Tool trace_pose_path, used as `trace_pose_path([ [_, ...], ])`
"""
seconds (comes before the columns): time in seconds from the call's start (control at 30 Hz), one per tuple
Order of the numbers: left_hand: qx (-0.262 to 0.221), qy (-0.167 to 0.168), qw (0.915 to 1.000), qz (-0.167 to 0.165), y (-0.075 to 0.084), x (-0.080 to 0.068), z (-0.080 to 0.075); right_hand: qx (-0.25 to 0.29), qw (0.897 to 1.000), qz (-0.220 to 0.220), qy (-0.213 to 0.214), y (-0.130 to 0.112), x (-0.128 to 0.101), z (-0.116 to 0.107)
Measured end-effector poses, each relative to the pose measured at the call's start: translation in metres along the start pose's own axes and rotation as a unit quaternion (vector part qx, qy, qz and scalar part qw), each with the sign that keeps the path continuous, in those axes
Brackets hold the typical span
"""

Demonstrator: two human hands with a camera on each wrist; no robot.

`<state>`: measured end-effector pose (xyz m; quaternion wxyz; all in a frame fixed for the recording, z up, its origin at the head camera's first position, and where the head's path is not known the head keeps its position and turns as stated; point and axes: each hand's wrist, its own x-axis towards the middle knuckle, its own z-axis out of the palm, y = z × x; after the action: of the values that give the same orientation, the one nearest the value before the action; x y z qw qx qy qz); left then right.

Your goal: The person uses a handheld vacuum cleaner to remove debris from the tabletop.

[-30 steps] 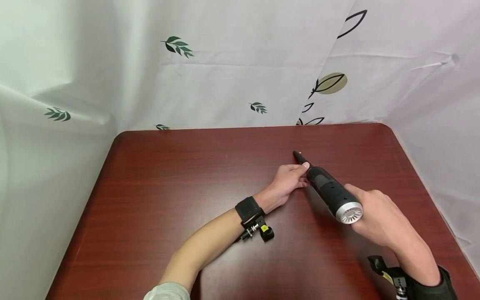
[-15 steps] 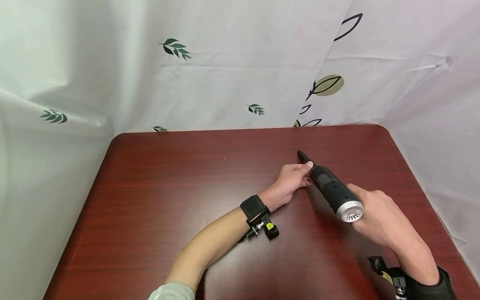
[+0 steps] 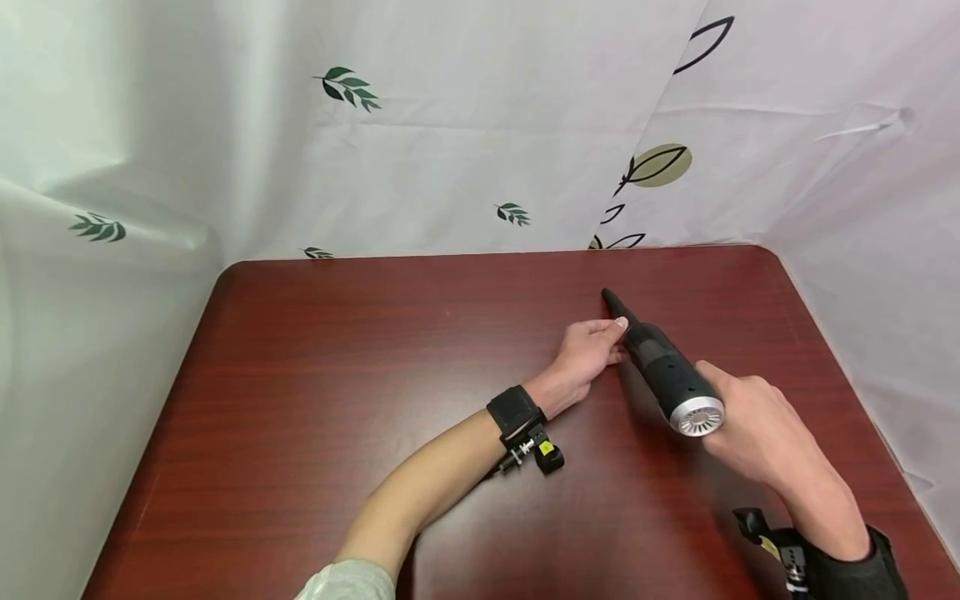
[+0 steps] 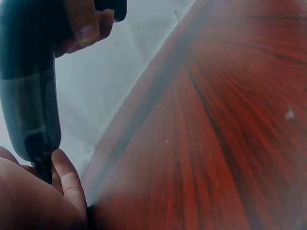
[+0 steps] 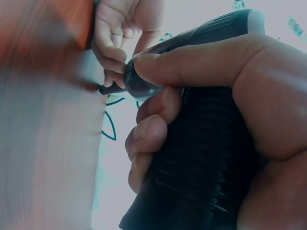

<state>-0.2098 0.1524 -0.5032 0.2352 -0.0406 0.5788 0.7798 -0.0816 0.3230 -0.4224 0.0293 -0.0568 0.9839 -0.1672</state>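
A black handheld vacuum cleaner (image 3: 667,367) with a silver vented rear end slants over the right part of the table. My right hand (image 3: 757,417) grips its ribbed handle (image 5: 201,158), the thumb lying along the body in the right wrist view. At the front, my left hand (image 3: 588,350) pinches the base of the slim black nozzle (image 3: 617,305) between thumb and fingers. The nozzle's tapered tip points toward the table's back edge. In the left wrist view, the body (image 4: 31,96) narrows into the nozzle, whose tip is hidden behind the left hand.
The reddish-brown wooden table (image 3: 315,375) has rounded back corners. White curtain (image 3: 435,150) with leaf prints hangs behind it and along both sides. Each wrist wears a black strap with a small camera, the left strap (image 3: 516,412) close over the tabletop.
The nozzle tip has swung a little to the right and toward the back edge. My left hand has moved slightly right with it, while the right hand has stayed nearly in place.
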Motion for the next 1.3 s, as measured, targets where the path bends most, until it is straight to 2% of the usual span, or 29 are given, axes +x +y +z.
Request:
trace_pose_path([
  [0.2, 0.001, 0.010, 0.9999, 0.009, 0.000, 0.000, 0.000, -0.004, 1.000, 0.008, 0.006, 0.001, 0.003, 0.005],
  [0.4, -0.014, 0.015, 0.9997, 0.017, -0.002, 0.000, -0.005, -0.011, 1.000, -0.021, 0.012, 0.005, 0.003, 0.010],
  [0.63, -0.012, -0.006, 0.9999, 0.009, 0.003, -0.010, -0.027, -0.007, 0.996, -0.082, 0.040, 0.006, -0.001, 0.021],
  [0.8, 0.000, -0.024, 0.9997, -0.002, 0.009, -0.017, -0.042, 0.014, 0.995, -0.086, 0.056, -0.005, -0.005, 0.027],
  [0.9, -0.014, -0.039, 0.9991, -0.003, 0.012, -0.011, -0.034, 0.056, 0.994, -0.065, 0.069, -0.011, -0.007, 0.021],
  [1.0, -0.033, -0.048, 0.9983, 0.000, 0.013, -0.003, -0.018, 0.120, 0.990, -0.012, 0.077, -0.015, -0.008, 0.013],
  [1.03, -0.039, -0.049, 0.9981, 0.002, 0.014, 0.000, -0.012, 0.145, 0.987, 0.014, 0.069, -0.015, -0.007, 0.010],
  [1.17, -0.051, -0.041, 0.9979, -0.002, 0.013, 0.009, 0.008, 0.226, 0.967, 0.117, 0.026, -0.011, -0.003, -0.001],
  [1.23, -0.054, -0.031, 0.9980, -0.009, 0.012, 0.010, 0.015, 0.263, 0.954, 0.145, 0.006, -0.008, 0.000, -0.005],
  [1.3, -0.056, -0.024, 0.9980, -0.016, 0.011, 0.011, 0.018, 0.286, 0.947, 0.145, 0.003, -0.006, 0.003, -0.008],
])
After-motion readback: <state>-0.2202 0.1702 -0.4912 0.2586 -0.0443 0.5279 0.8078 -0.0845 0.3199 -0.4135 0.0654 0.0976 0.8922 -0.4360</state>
